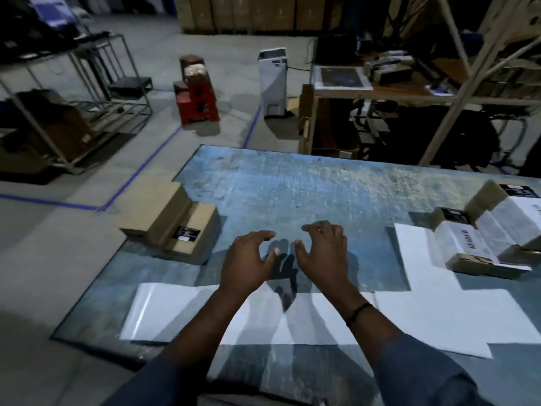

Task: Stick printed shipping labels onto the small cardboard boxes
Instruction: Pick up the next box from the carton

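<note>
- left hand, right hand: fingers loosely curled, holding nothing
- boxes left of left hand: closed, brown, small black sticker
- labelled boxes right of right hand: wrinkled white labels on top

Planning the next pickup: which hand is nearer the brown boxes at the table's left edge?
Left. The left hand is just right of the brown boxes, with a gap of table between them; the right hand is farther right, beyond the left hand.
</note>
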The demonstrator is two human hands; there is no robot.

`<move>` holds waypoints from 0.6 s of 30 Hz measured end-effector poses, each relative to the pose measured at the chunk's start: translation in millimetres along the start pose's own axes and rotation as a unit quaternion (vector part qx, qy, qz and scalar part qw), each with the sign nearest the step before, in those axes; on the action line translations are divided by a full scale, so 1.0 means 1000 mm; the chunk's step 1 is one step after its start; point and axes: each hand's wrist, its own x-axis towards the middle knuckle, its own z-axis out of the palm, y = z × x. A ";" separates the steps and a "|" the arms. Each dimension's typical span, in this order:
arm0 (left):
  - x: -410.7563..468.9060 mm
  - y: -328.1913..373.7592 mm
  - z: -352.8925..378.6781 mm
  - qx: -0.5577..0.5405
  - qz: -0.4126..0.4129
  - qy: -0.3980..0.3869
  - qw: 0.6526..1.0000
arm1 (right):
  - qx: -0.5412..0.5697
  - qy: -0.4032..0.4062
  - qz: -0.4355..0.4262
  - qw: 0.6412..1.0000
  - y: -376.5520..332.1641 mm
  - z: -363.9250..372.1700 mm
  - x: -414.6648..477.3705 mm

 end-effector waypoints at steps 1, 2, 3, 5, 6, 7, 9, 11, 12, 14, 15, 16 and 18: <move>-0.002 -0.009 -0.012 -0.004 -0.013 0.019 1.000 | 0.012 -0.008 -0.015 1.000 -0.015 0.007 0.000; -0.004 -0.020 -0.025 -0.005 -0.022 0.041 0.999 | 0.023 -0.015 -0.030 0.999 -0.030 0.014 0.000; -0.006 -0.031 -0.037 0.001 -0.034 0.065 0.997 | 0.033 -0.021 -0.046 0.998 -0.044 0.022 0.000; -0.010 -0.049 -0.060 0.021 -0.061 0.112 0.992 | 0.056 -0.030 -0.072 0.995 -0.069 0.035 0.001; -0.012 -0.056 -0.072 0.031 -0.075 0.134 0.988 | 0.069 -0.038 -0.080 0.994 -0.081 0.041 0.002; -0.013 -0.062 -0.083 0.049 -0.086 0.160 0.982 | 0.081 -0.049 -0.087 0.992 -0.094 0.046 0.004; -0.015 -0.071 -0.103 0.109 -0.102 0.212 0.966 | 0.096 -0.075 -0.097 0.988 -0.116 0.055 0.009; -0.017 -0.080 -0.121 0.153 -0.124 0.252 0.948 | 0.112 -0.094 -0.105 0.984 -0.139 0.064 0.017; -0.017 -0.084 -0.129 0.161 -0.135 0.266 0.941 | 0.124 -0.099 -0.105 0.982 -0.149 0.068 0.021; -0.015 -0.095 -0.140 0.163 -0.163 0.275 0.933 | 0.150 -0.111 -0.099 0.977 -0.169 0.075 0.032; -0.013 -0.101 -0.144 0.163 -0.182 0.271 0.931 | 0.161 -0.121 -0.097 0.975 -0.178 0.078 0.037; -0.009 -0.108 -0.147 0.165 -0.200 0.262 0.930 | 0.171 -0.131 -0.094 0.972 -0.187 0.080 0.042; -0.001 -0.123 -0.151 0.157 -0.233 0.235 0.931 | 0.184 -0.148 -0.090 0.968 -0.203 0.083 0.050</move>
